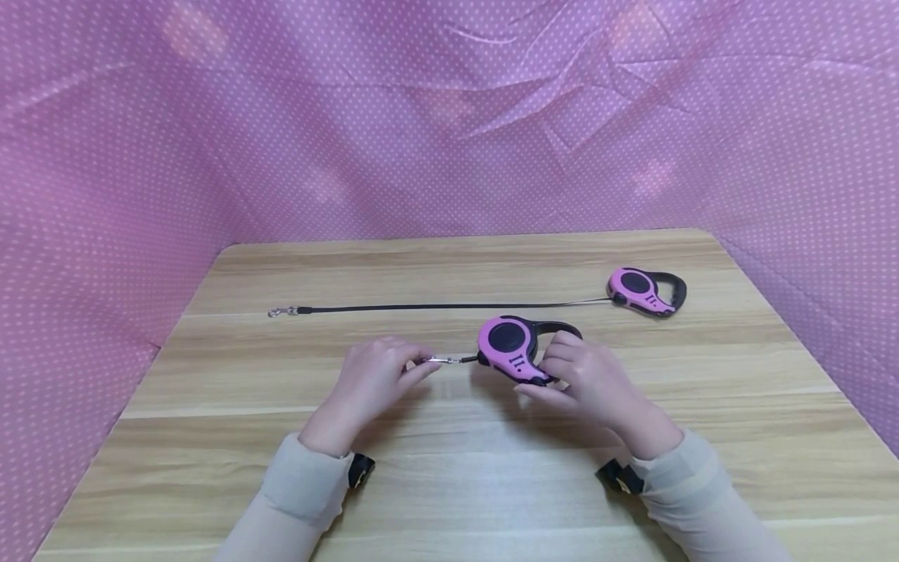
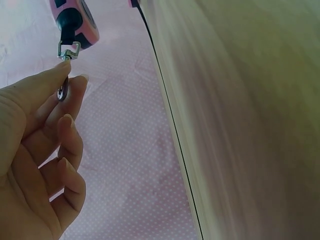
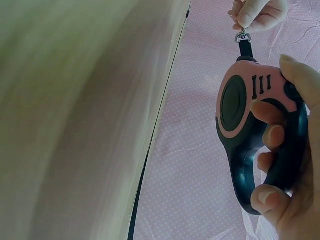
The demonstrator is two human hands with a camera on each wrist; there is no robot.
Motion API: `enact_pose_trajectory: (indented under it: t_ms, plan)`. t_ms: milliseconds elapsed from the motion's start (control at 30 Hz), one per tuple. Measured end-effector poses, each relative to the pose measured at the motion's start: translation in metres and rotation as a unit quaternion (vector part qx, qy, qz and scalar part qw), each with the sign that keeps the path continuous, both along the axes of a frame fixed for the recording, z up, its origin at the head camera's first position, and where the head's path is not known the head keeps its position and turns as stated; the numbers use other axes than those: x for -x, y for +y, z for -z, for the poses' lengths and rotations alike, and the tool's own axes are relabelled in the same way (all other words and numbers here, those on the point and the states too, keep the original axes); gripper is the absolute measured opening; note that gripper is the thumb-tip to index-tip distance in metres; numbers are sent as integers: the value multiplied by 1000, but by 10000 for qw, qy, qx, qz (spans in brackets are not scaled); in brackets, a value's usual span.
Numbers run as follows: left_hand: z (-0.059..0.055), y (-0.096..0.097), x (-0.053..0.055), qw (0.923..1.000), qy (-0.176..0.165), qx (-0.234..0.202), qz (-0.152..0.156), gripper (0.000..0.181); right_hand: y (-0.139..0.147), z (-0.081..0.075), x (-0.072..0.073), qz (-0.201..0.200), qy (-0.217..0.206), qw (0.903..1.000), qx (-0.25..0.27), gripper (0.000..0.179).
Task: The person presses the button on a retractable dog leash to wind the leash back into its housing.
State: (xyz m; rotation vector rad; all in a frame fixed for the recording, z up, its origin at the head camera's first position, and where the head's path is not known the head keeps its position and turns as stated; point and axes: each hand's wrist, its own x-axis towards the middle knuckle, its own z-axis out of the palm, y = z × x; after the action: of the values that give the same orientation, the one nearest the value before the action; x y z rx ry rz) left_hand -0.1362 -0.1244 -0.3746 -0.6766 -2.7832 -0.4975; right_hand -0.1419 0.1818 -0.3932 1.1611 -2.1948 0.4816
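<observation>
A retractable leash [image 1: 504,349], judged light and rigid, is held above the table [image 1: 449,484], its handle [image 3: 240,170], likely the safest hold, clasped by the right hand [image 1: 593,382], its snap hook [image 1: 445,361] pinched by the left hand [image 1: 372,380]

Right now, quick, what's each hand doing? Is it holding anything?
Left hand: closed, pinching the metal clip.
Right hand: closed, holding the nearer pink-and-black leash by its handle.

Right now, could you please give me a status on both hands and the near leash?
Left hand pinching the clip. Right hand gripping the near leash, short strap showing. Far leash stretched out beyond, not in the way.
</observation>
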Motion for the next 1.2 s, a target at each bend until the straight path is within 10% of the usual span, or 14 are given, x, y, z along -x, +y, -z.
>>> enact_pose_trajectory:
  t_ms: [1200]
  plan:
    - [4, 7, -2, 9941, -967, 388, -305, 16, -6, 3, -5, 421, -1480, 9835, -950, 35]
